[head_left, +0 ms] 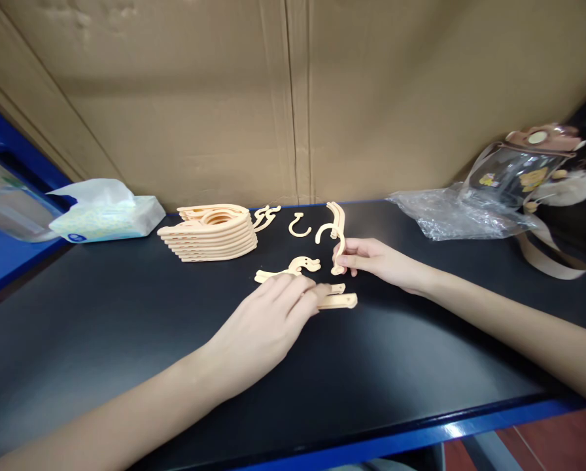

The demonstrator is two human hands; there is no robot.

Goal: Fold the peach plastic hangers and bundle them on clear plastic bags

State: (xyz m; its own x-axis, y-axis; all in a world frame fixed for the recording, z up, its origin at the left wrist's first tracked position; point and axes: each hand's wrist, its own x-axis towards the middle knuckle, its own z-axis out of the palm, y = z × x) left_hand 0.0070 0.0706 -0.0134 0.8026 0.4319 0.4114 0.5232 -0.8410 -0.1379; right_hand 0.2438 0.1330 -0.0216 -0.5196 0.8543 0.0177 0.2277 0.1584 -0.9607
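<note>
Right hand (371,257) pinches a cream hook (343,244) over a black surface (396,373); left hand (273,311) covers 2 cream strips (341,301), its grip hidden; a stack of cream pieces (219,239) sits behind

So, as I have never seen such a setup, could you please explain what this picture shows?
There is no machine here: these are one person's bare hands, seen by a camera worn on the head, looking forward and down. The right hand holds a curved cream hook. The left hand is over some straight cream pieces; its fingertips are hidden, so I cannot tell its grip. Farther back on the black table are a stack of cream frames and a loose hook. A tissue pack sits at left, crumpled clear plastic and a clear bottle at right.
</note>
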